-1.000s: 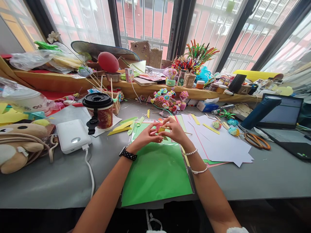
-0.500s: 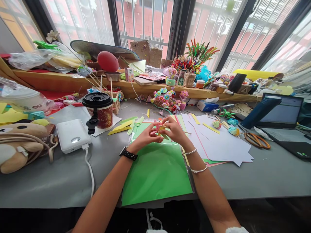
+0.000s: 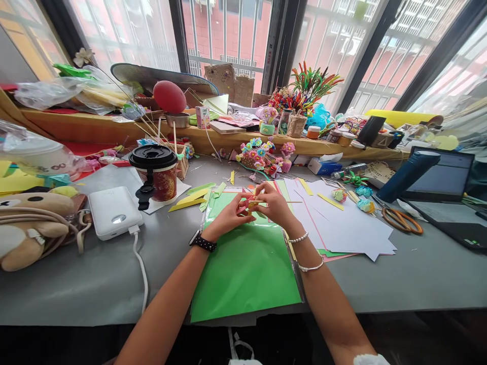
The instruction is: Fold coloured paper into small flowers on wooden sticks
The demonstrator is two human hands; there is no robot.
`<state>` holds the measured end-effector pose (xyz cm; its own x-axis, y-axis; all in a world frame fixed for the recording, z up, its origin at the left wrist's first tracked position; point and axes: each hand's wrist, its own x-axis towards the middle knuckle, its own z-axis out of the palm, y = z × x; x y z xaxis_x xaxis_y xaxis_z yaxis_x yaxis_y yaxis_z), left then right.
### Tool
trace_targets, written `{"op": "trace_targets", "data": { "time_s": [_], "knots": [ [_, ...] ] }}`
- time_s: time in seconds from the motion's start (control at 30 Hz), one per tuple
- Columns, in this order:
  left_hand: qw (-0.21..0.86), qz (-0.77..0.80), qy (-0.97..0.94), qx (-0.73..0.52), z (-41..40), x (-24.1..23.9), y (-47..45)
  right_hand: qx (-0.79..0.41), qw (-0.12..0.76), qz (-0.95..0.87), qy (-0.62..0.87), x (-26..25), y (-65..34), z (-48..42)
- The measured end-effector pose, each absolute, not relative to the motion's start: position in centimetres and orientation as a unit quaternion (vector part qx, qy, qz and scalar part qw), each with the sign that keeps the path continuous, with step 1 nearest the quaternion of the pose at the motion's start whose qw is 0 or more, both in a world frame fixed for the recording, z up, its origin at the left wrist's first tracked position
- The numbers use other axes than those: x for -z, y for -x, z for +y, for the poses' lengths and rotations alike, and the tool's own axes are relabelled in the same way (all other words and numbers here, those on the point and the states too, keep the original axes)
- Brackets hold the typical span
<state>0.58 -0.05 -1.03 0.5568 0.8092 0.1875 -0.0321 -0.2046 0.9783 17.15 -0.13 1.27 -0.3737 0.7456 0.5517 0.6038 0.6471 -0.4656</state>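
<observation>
Over the top of the green sheet, my two hands meet fingertip to fingertip. My left hand is closed on a small pink and yellow paper piece, mostly covered by the fingers. My right hand pinches a thin wooden stick, which lies level and sticks out to the right past the hand. The stick's left end reaches the paper piece; whether it is fixed to it I cannot tell. Yellow and green paper strips lie just left of my left hand.
White paper sheets spread to the right, with paper flowers and orange-handled scissors beyond. On the left stand a lidded cup and a white power bank with its cable. A laptop sits far right.
The stick has swung from a slight downward slant to level and shows more to the right. The paper piece has turned between my fingers, with less pink showing. My left hand shifted slightly.
</observation>
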Motion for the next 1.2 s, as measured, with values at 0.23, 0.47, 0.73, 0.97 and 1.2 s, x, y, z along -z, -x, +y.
{"op": "trace_targets", "data": {
  "time_s": [0.23, 0.47, 0.73, 0.97, 1.2],
  "knots": [
    [0.463, 0.319, -0.730, -0.389, -0.2, 0.9, -0.5, -0.104, 0.470, -0.775, 0.409, -2.3, -18.2, -0.5],
    [0.465, 0.312, -0.712, -0.423, -0.1, 0.6, -0.5, -0.111, 0.422, -0.788, 0.435, -2.3, -19.2, -0.1],
    [0.511, 0.265, -0.719, -0.389, -0.4, 0.1, -0.1, -0.177, 0.418, -0.791, 0.409, -2.3, -19.4, -0.4],
    [0.399, 0.316, -0.754, -0.416, -0.1, -1.5, 0.4, -0.192, 0.449, -0.750, 0.447, -1.7, -19.1, 0.0],
    [0.478, 0.206, -0.689, -0.505, -8.3, -7.4, -0.5, -0.136, 0.515, -0.695, 0.484, -1.7, -19.3, 0.1]
  ]
}}
